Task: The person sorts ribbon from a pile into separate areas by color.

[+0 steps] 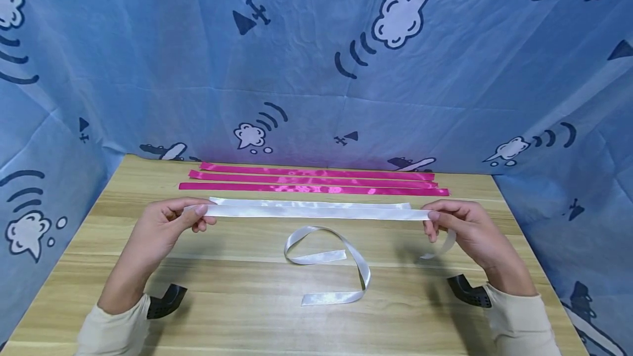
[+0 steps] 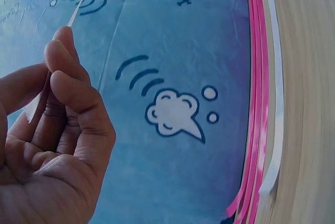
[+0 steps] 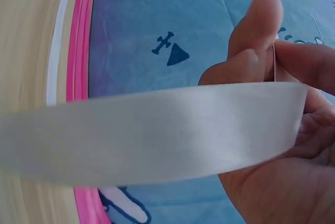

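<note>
A white satin ribbon point(image 1: 316, 212) is stretched level between both hands. My left hand point(image 1: 170, 221) pinches its left end between thumb and fingers, and a short tip shows behind the thumb in the left wrist view. Toward the other end, my right hand point(image 1: 477, 232) pinches it the same way. Past that grip a loose tail point(image 3: 157, 135) curves down, large and close in the right wrist view. Just behind the held ribbon, partly overlapped by it in the head view, a second white ribbon point(image 1: 306, 203) lies straight on the table.
Three pink ribbons point(image 1: 316, 188) lie side by side along the back of the wooden table point(image 1: 237, 301). A third white ribbon point(image 1: 365, 271) lies in a loose curl in front of the hands. Blue printed cloth point(image 1: 306, 59) encloses the back and sides.
</note>
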`<state>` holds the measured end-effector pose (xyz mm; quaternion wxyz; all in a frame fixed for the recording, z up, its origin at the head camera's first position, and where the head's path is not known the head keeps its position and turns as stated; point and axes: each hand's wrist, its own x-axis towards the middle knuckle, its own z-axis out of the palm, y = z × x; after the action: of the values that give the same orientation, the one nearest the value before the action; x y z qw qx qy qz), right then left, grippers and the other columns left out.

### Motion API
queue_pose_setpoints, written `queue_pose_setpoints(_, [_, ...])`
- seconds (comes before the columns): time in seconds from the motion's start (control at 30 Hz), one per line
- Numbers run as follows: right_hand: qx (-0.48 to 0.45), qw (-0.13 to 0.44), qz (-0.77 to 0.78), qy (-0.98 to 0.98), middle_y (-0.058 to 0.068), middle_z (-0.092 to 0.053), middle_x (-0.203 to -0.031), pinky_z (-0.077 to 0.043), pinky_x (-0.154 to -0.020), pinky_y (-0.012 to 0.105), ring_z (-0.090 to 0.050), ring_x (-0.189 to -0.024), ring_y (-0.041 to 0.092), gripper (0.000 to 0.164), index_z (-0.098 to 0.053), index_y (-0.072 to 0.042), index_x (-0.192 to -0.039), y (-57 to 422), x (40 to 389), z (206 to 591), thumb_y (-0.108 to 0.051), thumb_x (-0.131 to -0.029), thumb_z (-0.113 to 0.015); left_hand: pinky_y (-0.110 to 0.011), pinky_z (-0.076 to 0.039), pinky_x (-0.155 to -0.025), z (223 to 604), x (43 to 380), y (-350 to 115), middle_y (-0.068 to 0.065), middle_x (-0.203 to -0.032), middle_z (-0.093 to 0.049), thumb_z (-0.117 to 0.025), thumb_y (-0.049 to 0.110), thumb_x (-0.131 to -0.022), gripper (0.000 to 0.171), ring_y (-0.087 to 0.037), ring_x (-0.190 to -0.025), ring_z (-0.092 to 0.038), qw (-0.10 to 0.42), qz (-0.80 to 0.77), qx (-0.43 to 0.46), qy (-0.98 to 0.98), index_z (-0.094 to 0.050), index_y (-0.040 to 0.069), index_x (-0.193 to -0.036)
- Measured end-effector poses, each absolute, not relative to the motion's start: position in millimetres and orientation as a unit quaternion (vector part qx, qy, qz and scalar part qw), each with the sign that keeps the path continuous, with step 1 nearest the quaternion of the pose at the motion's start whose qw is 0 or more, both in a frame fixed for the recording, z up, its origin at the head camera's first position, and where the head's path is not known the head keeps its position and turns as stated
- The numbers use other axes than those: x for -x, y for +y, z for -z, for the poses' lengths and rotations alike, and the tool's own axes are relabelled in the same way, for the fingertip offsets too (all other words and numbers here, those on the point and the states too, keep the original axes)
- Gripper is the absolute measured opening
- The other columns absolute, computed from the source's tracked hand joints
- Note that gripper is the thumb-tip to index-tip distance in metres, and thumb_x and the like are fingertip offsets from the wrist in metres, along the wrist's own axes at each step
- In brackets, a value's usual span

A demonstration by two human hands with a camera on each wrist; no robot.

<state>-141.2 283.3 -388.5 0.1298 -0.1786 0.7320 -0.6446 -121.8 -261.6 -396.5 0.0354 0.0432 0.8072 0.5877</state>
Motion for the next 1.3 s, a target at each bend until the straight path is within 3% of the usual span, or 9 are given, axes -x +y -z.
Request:
queue_pose_setpoints(0.13, [0.171,0.121,0.649,0.731,0.0,-0.073,-0.086,-0.057,-0.069,0.026,-0.068,-0.076,0.013,0.029,-0.073,0.0,-0.114,288.2,140.2,389.1,0.003,-0.109,-0.045,-0.021,-0.055,-0.072,397.9,120.8,-269.2,0.01,-0.087,-0.079,-0.064,0.02,-0.106,0.03,-0.006,-0.075,-0.067,0.019,-0.594,-0.036,0.803,-0.072,-0.004,-0.122])
queue_pose_setpoints(0.4, [0.158,0.1,0.657,0.731,0.0,-0.073,-0.085,-0.057,-0.072,0.025,-0.068,-0.074,0.013,0.027,-0.072,0.0,-0.114,295.4,139.3,391.6,0.003,-0.109,-0.045,-0.019,-0.053,-0.069,405.3,124.7,-282.5,0.014,-0.081,-0.077,-0.07,0.019,-0.102,0.009,-0.003,-0.071,-0.068,-0.013,-0.611,0.015,0.791,-0.079,0.019,-0.104])
queue_pose_setpoints(0.83, [0.129,0.072,0.714,0.684,0.003,-0.075,-0.085,-0.059,-0.071,0.024,-0.069,-0.074,0.013,0.033,-0.074,-0.003,-0.113,309.6,143.3,405.9,0.007,-0.108,-0.044,-0.013,-0.055,-0.073,413.7,127.9,-300.6,0.014,-0.079,-0.076,-0.074,0.022,-0.1,0.006,-0.003,-0.072,-0.069,-0.031,-0.615,0.077,0.784,-0.079,0.021,-0.1])
queue_pose_setpoints(1.3, [0.06,0.069,0.714,0.694,0.002,-0.075,-0.083,-0.059,-0.069,0.024,-0.07,-0.074,0.012,0.026,-0.075,-0.006,-0.105,315.1,147.9,412.2,0.002,-0.108,-0.05,-0.014,-0.055,-0.071,419.1,134.3,-308.9,0.015,-0.079,-0.075,-0.074,0.024,-0.1,0.006,-0.004,-0.073,-0.068,-0.028,-0.605,0.103,0.789,-0.079,0.023,-0.098])
